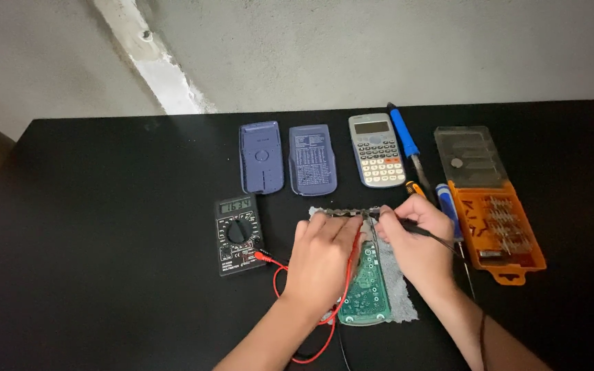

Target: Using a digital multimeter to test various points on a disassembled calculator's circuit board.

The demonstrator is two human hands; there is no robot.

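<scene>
Green circuit board under both hands; orange bit case right.

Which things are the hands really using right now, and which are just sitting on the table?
In use:
left hand with the red wire
right hand with the black probe
green circuit board
black meter

Lying about:
two blue covers
calculator
soldering iron
orange bit case

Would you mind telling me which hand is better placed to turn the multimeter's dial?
Left, probably. The left hand lies nearer the multimeter, beside its red lead; the right hand is beyond the green circuit board, holding a black probe.
</scene>
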